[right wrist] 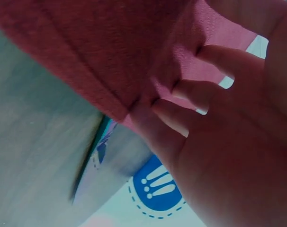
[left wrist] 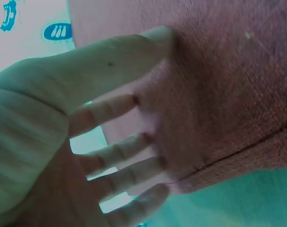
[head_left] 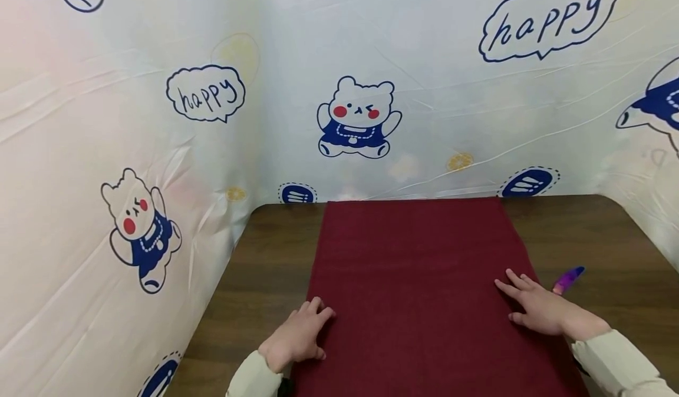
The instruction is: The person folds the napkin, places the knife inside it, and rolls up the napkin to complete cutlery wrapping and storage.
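A long dark red cloth (head_left: 419,279) lies spread down the wooden table, with small wrinkles. At its left edge rests my left hand (head_left: 299,335), fingers apart and slightly bent; the left wrist view shows the thumb (left wrist: 120,59) and fingertips touching the cloth (left wrist: 228,94). My right hand (head_left: 543,308) lies on the right edge with spread fingers, and in the right wrist view its fingertips touch the cloth (right wrist: 110,47) near the hemmed edge. Just beyond the right hand is a slim, tapered purple-and-blue object (head_left: 569,280); its kind cannot be made out.
The brown wooden table (head_left: 270,255) shows on both sides of the cloth. A pale curtain (head_left: 286,49) printed with cartoon bears and "happy" bubbles hangs behind the table and along its left side.
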`<state>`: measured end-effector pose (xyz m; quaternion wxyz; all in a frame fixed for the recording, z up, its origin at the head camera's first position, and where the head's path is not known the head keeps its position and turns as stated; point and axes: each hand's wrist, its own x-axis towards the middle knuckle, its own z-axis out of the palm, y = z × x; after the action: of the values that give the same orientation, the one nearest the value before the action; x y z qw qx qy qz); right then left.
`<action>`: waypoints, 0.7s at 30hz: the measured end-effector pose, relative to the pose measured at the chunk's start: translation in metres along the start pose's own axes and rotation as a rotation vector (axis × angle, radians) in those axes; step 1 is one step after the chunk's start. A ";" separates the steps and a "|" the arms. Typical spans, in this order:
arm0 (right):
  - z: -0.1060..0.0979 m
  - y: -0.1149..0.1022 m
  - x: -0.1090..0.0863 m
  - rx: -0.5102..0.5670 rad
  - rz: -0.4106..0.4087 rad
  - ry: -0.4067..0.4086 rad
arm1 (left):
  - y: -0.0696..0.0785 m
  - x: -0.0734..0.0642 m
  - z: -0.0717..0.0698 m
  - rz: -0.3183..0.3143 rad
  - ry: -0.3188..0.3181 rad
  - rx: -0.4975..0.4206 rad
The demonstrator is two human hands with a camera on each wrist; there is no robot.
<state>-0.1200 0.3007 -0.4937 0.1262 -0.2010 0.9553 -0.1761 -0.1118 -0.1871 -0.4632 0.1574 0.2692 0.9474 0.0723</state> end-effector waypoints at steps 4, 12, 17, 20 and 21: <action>0.001 -0.001 0.001 -0.015 0.013 -0.014 | 0.007 -0.014 0.000 0.027 -0.021 0.063; 0.001 -0.004 0.001 -0.047 0.020 0.008 | 0.003 -0.043 0.006 0.003 -0.068 0.059; 0.002 -0.003 0.000 -0.054 0.015 0.045 | 0.004 -0.058 0.010 -0.001 -0.051 0.081; 0.003 -0.002 0.000 -0.050 0.008 0.051 | 0.006 -0.060 0.012 -0.031 -0.045 0.142; 0.003 -0.002 0.000 -0.049 0.008 0.048 | 0.007 -0.060 0.013 -0.039 -0.046 0.165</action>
<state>-0.1183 0.2983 -0.4956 0.0993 -0.1958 0.9629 -0.1569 -0.0554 -0.2127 -0.4582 0.1577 0.2644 0.9513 -0.0150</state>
